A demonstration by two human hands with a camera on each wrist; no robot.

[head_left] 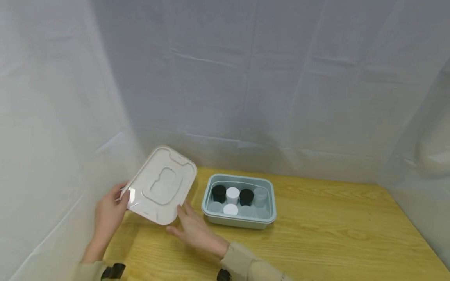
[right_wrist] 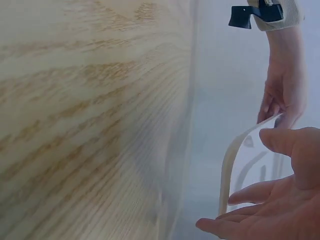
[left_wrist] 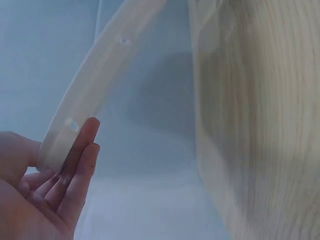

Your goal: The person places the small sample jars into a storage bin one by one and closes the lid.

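On the far left, the left hand holds one edge of a white lid. Its fingers lie almost straight along the rim, and the thumb is on the other side, so the edge is pinched between them. The lid is tilted up off the desk, with its far end higher, close to the white sheet that hangs on the left. Its top has a raised shape in the middle. Just to the right, the right hand is under the lid's near corner. Its fingers are open and nearly flat, and the thumb touches the lid's edge. Both wrists have tan sleeves and a black strap. Further right, a light blue box sits on the desk, just beside the right hand and not touching it. Inside it stand small jars: two with black caps, two with white caps, and some clear ones. More white sheet hangs behind the desk and on the right.
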